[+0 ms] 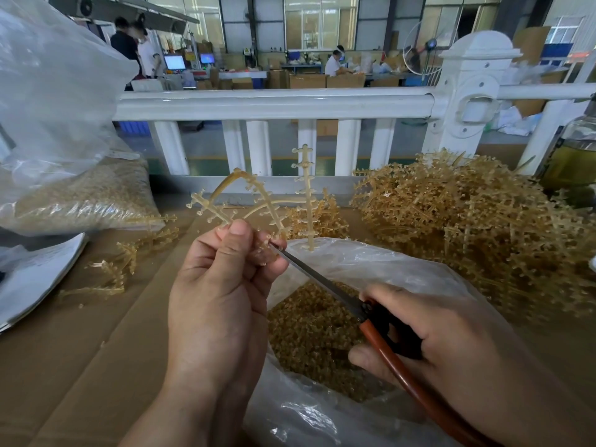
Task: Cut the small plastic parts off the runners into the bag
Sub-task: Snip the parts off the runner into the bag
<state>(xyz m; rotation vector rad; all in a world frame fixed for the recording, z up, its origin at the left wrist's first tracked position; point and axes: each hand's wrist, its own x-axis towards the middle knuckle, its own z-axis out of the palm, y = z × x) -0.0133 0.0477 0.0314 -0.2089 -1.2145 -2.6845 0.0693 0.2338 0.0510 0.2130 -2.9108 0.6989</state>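
Right hand [429,343], above the bag [371,262], curls tight round the red handles of the scissors [319,282]. Their tip meets 1 runner [254,201], pinched in the left hand [219,285] over the bag's far-left edge. Cut parts [309,330] fill much of the bag. Right of the bag stands a big heap of runners [467,227] to be cut. Left of it lie a few loose runners [119,269], possibly stripped, though that is unclear. By my judgement the job is roughly midway, with plenty left.
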